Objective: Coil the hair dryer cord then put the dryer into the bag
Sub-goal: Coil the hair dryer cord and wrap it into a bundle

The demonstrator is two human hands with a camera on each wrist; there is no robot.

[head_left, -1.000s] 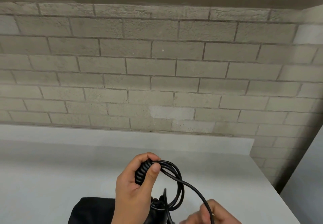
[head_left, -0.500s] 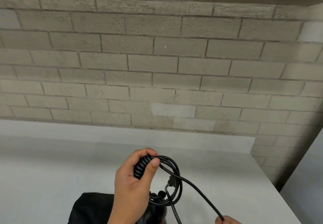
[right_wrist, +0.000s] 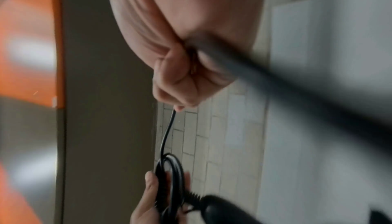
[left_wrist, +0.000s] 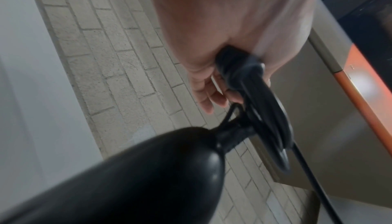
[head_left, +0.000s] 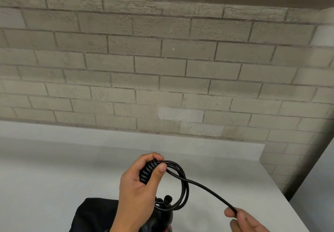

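Observation:
My left hand (head_left: 144,183) grips a bundle of black cord coils (head_left: 149,171) above the white table, with loops (head_left: 180,186) hanging below it. The black hair dryer (head_left: 160,219) hangs under that hand, its handle end close to the left wrist camera (left_wrist: 135,174). One free strand of cord (head_left: 207,190) runs taut down to the right, where my right hand (head_left: 240,217) pinches it. In the right wrist view the strand (right_wrist: 167,135) leaves my curled fingers (right_wrist: 176,83) toward the coils. A black bag (head_left: 92,215) lies on the table at the bottom edge.
A white table (head_left: 54,177) stretches left and ahead, ending at a brick wall (head_left: 162,69). Its right edge (head_left: 282,193) drops off beside a dark gap. An orange-edged surface (left_wrist: 364,103) shows in the wrist views.
My right hand has pulled the free strand out to the right and up into view, drawing it taut. The plug that dangled by the loops is no longer visible.

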